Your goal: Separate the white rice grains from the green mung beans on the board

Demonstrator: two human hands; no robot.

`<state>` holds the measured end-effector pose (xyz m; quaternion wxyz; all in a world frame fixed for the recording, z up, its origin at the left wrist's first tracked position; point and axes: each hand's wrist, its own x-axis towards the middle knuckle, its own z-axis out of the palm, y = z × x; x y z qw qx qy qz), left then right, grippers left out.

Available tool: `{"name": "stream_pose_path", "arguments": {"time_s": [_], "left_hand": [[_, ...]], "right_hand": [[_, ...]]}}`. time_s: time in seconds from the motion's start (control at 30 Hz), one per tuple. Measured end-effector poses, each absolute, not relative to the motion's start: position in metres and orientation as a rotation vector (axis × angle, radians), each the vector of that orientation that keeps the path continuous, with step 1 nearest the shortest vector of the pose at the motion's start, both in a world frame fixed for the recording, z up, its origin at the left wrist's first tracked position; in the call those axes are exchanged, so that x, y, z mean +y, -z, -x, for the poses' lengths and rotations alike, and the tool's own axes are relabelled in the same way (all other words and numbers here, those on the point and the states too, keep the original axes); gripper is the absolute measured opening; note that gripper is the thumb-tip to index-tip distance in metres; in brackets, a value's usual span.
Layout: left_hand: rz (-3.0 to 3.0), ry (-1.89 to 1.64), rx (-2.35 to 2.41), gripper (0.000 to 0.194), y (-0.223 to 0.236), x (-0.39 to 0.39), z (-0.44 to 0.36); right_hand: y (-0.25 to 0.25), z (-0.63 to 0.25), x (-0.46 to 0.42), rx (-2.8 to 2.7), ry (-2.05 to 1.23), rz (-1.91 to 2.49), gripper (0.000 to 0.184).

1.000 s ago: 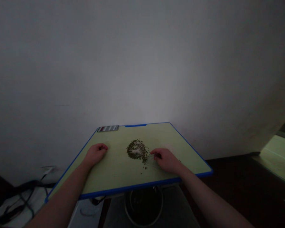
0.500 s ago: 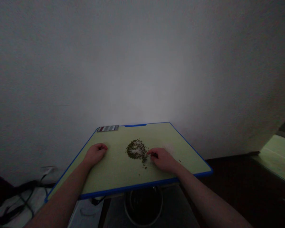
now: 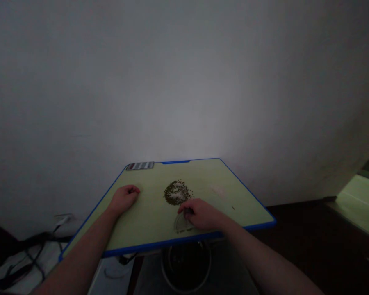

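one gray wall [image 3: 184,82] rises behind the board. the board [image 3: 150,225] is pale yellow-green, blue-edged, and serves as reference for all positions below. a round pot [image 3: 209,270] is located below the board's near edge, its interior dark. the left hand [image 3: 124,198] rests at the left part of the board; its fingers are curled well inward, and whether anything lies within them cannot be told. the right hand [image 3: 201,214] is positioned right of center, toward the board's near edge; its fingers are bent in a pinch on a clear curved piece. the pile of green and white grains [image 3: 172,198] lies near the middle of the board, just beyond the right hand. a flat rectangular device [image 3: 140,166] lies at the board's far left corner. the clear curved piece [image 3: 180,223] is on the board's near portion, its exact shape unclear. a pale patch [image 3: 217,189] is spread on the board's right half. a few dark grains [image 3: 182,231] line the clear piece toward the board's near edge. one dark sliver [image 3: 233,207] lies near the board's right edge.
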<state>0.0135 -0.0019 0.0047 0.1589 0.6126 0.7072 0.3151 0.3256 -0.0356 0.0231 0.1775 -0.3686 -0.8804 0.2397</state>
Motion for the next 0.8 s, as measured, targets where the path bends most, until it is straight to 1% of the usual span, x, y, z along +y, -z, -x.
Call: {"name": "stream_pose_path", "arguments": {"time_s": [0.37, 0.53, 0.67, 0.8], "left_hand": [[-1.717, -0.893, 2.023, 0.02, -0.007, -0.003, -0.015], [-1.747, -0.879, 2.035, 0.02, -0.005, -0.002, -0.013], [-1.758, -0.873, 2.028, 0.019, -0.004, -0.001, -0.013], [-1.723, -0.872, 2.047, 0.02, -0.003, -0.001, -0.013]], "right_hand": [[-0.021, -0.332, -0.049, -2.475, -0.72, 1.089, 0.035], [-0.016, -0.337, -0.048, -2.454, -0.742, 1.089, 0.033], [-0.019, -0.335, -0.047, -2.444, -0.767, 1.04, 0.032], [-0.025, -0.314, -0.049, -2.438, -0.769, 0.92, 0.033]]}}
